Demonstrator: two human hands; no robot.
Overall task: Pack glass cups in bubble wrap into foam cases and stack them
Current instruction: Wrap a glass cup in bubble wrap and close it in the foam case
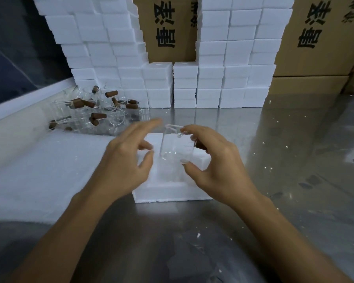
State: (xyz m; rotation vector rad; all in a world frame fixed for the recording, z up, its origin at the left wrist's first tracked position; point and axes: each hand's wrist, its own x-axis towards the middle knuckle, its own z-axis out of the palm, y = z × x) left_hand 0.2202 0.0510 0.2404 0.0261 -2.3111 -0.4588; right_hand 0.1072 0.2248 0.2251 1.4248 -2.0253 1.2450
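Holding a clear glass cup between thumb and fingertips, my right hand keeps it above the open white foam case. My left hand hovers beside it, fingers spread, gripping nothing. Bare steel table lies right of my hands. Stacked foam blocks wall the far edge; brown cartons behind read "唐泽".
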